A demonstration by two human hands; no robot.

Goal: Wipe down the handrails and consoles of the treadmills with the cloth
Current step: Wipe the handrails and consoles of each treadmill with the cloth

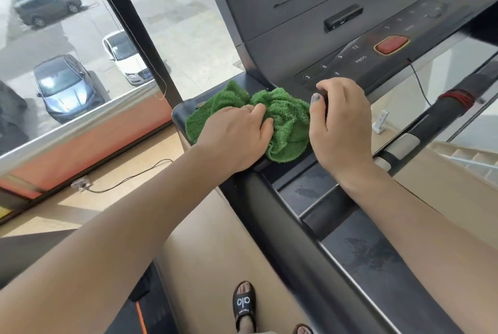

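Note:
A crumpled green cloth [285,118] lies on the left corner of the dark treadmill console [283,45], just below the number keys. My left hand [234,136] grips the cloth's left half, fingers dug into the folds. My right hand [342,123] sits at the cloth's right edge with its fingers curled under and its thumb against the fabric. Whether it holds anything is hidden behind the knuckles. The left handrail [283,212] runs from the console toward me, under my left wrist.
A red stop button [392,43] sits on the key panel, with a thin cord hanging below it. The front grip bar [455,97] carries a red band. Damp streaks [372,250] mark the side tray. A black window pillar [140,31] stands at left, and my sandalled foot [244,306] is below.

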